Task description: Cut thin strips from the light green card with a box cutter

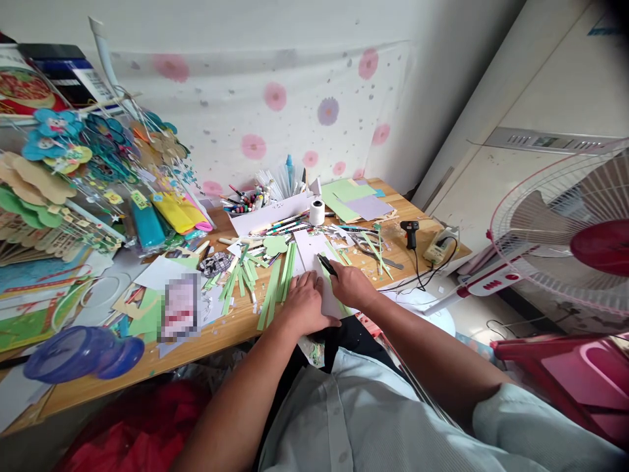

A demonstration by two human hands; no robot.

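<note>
My left hand [304, 303] lies flat, fingers spread, pressing down a pale lilac sheet of paper [311, 252] on the wooden table [216, 341]. My right hand [350, 283] grips a black craft knife [326, 264], its tip on the sheet just right of my left fingers. Several cut green paper strips [273, 288] lie left of the sheet, some under my left hand's edge.
A white box of pens and markers [268, 203] and a tape roll [317, 212] stand behind the sheet. Coloured paper sheets [356, 200], scissors [381, 257] and a black glue gun [411, 231] lie right. Paper craft toys [73, 170] crowd the left. A fan [574, 229] stands right.
</note>
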